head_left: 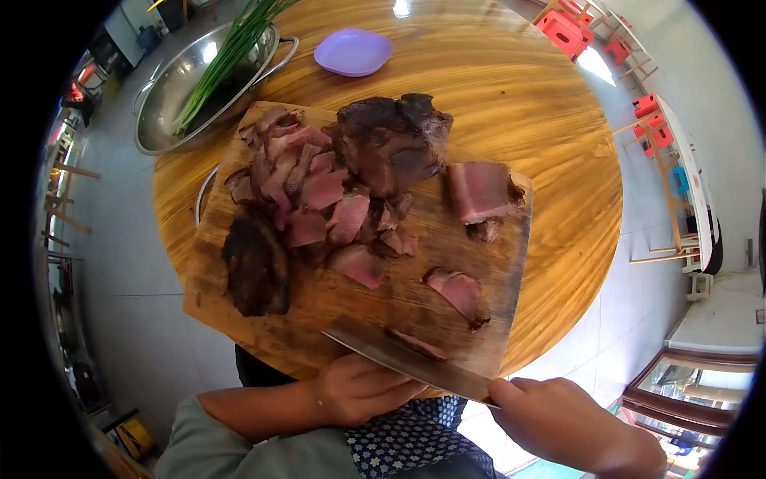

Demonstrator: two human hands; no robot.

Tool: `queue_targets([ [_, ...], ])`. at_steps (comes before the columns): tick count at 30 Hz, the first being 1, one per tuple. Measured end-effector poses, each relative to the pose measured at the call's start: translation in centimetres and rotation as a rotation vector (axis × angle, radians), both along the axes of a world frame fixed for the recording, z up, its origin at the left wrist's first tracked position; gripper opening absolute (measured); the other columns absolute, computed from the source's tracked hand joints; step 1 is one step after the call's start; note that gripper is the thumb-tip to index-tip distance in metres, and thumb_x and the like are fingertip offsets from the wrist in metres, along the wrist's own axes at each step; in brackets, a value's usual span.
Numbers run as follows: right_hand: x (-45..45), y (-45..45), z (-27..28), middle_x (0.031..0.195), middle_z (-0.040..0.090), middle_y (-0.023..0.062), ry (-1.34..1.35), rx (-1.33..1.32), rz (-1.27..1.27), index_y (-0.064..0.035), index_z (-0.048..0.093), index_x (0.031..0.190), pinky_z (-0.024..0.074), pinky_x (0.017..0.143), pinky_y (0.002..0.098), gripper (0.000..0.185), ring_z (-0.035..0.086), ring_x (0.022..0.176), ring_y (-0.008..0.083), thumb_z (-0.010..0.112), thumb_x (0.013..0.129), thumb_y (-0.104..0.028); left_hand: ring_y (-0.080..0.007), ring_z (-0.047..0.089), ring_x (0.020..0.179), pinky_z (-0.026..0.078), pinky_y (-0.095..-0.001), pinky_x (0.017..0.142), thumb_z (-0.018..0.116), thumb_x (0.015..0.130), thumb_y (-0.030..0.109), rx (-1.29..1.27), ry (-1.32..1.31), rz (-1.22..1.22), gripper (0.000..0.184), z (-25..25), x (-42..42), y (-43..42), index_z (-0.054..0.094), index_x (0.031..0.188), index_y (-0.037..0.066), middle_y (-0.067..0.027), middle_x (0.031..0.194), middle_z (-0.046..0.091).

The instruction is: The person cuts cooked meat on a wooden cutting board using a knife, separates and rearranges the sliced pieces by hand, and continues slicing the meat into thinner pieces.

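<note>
One round wooden table (511,104) carries the cutting board (495,255), with a steel pan (163,104) of green stalks (219,72) past the board's far left corner. Sliced meat (315,184) is heaped left of the board's middle; a dark chunk (391,144) sits at its far edge. By the board's near edge, the right hand (558,415) grips the knife (407,363) by its handle end. The left hand (363,391) bends close to the blade; whether it's grasping, I can't tell.
</note>
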State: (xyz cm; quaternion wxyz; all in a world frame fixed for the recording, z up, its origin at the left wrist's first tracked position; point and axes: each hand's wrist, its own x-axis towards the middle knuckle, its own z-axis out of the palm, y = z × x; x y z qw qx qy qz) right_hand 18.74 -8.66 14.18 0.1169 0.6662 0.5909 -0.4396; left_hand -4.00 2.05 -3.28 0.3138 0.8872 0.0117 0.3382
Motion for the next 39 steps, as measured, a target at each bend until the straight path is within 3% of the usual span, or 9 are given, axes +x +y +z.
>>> queue_targets([
  [6,-0.9,0.6,-2.2,0.084,0.067,0.0181,0.073,0.130,-0.002,-0.0035,0.049,0.105,0.0547,0.061,0.0496,0.020,0.068,0.070,0.0406,0.061,0.099,-0.018,-0.0291,0.072,0.107,0.058,-0.0429,0.098,0.075,0.081,0.009,-0.024,0.016,0.018,0.034,0.7,0.2,-0.2,0.076,0.114,0.004,-0.0119,0.117,0.074],
  [8,-0.6,-0.6,-1.5,0.084,0.067,0.0177,0.026,0.137,-0.012,-0.0033,0.051,0.105,0.0551,0.061,0.0491,0.019,0.068,0.070,0.0403,0.061,0.098,-0.018,-0.0275,0.075,0.097,0.060,-0.0418,0.090,0.076,0.076,0.006,-0.016,-0.029,0.031,0.028,0.9,0.8,0.3,0.079,0.104,0.004,-0.0104,0.106,0.075],
  [12,0.1,-2.8,0.5,0.083,0.069,0.0147,-0.175,-0.061,-0.030,-0.0044,0.059,0.100,0.0560,0.062,0.0479,0.013,0.069,0.070,0.0382,0.061,0.098,-0.017,-0.0299,0.072,0.106,0.058,-0.0435,0.098,0.075,0.080,0.010,-0.052,0.001,-0.027,0.036,0.2,0.5,0.0,0.075,0.116,0.003,-0.0126,0.117,0.074],
  [16,-0.5,-0.3,-1.9,0.083,0.069,0.0153,-0.083,-0.011,-0.042,-0.0055,0.056,0.104,0.0554,0.063,0.0482,0.012,0.069,0.070,0.0389,0.060,0.098,-0.016,-0.0294,0.073,0.102,0.059,-0.0420,0.094,0.075,0.081,0.007,-0.026,-0.014,-0.012,0.033,0.2,0.4,-0.1,0.075,0.113,0.001,-0.0126,0.116,0.074],
  [18,-1.3,0.7,-4.3,0.084,0.066,0.0213,0.086,0.187,-0.053,-0.0054,0.053,0.104,0.0540,0.067,0.0520,0.015,0.066,0.078,0.0454,0.058,0.102,-0.019,-0.0290,0.073,0.101,0.060,-0.0413,0.092,0.075,0.081,0.006,0.022,-0.013,0.005,0.031,0.6,0.5,0.0,0.075,0.112,0.001,-0.0125,0.115,0.074],
  [22,-0.8,1.6,-4.6,0.086,0.066,0.0230,0.108,0.284,-0.072,-0.0052,0.051,0.107,0.0523,0.067,0.0525,0.015,0.065,0.080,0.0466,0.056,0.103,-0.019,-0.0282,0.073,0.101,0.061,-0.0392,0.088,0.075,0.080,0.003,0.005,-0.057,0.011,0.031,0.4,0.9,-0.3,0.075,0.111,0.000,-0.0135,0.113,0.074],
  [28,2.2,-1.8,-0.8,0.083,0.066,0.0227,0.079,0.338,-0.352,-0.0053,0.054,0.103,0.0486,0.067,0.0512,0.024,0.063,0.079,0.0462,0.054,0.107,-0.029,-0.0262,0.071,0.092,0.059,-0.0352,0.077,0.079,0.076,-0.004,0.049,-0.161,0.087,0.027,1.0,1.5,-0.5,0.078,0.102,-0.001,-0.0115,0.108,0.072],
  [32,0.7,-3.8,1.8,0.080,0.065,0.0215,-0.048,0.293,-0.342,-0.0062,0.057,0.102,0.0493,0.065,0.0523,0.023,0.063,0.074,0.0462,0.057,0.106,-0.028,-0.0240,0.069,0.090,0.058,-0.0327,0.075,0.079,0.075,-0.003,0.101,-0.150,0.091,0.027,1.2,1.4,-0.4,0.078,0.103,0.000,-0.0089,0.108,0.070],
  [39,-1.0,-5.5,1.2,0.076,0.068,0.0182,-0.095,0.323,-0.250,-0.0052,0.059,0.100,0.0520,0.061,0.0508,0.020,0.066,0.069,0.0434,0.065,0.100,-0.024,-0.0242,0.070,0.093,0.059,-0.0333,0.078,0.080,0.075,-0.002,0.131,-0.116,0.095,0.026,0.6,1.2,-0.5,0.079,0.101,0.000,-0.0086,0.109,0.071],
])
